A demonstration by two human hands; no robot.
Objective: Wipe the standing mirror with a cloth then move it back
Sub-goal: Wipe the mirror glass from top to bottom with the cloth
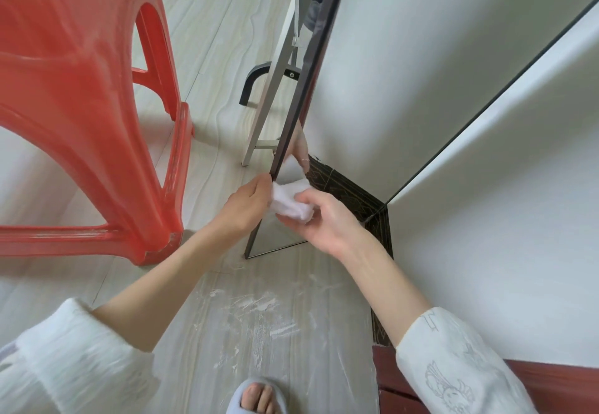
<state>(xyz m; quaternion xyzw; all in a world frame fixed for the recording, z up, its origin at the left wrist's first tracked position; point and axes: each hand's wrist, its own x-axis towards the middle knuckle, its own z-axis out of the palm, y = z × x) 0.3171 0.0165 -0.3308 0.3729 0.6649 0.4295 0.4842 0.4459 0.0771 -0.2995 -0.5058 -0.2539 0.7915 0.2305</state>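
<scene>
The standing mirror has a thin dark frame and stands on the floor against the white wall, seen nearly edge-on. Its metal back stand shows to the left. My left hand grips the mirror's left frame edge low down. My right hand holds a crumpled white cloth against the glass near the bottom corner, right beside the left hand. The glass reflects the hands and the cloth.
A red plastic stool stands close on the left. A dark patterned skirting runs along the wall base. White smears mark the pale floor in front. My slippered foot is at the bottom edge.
</scene>
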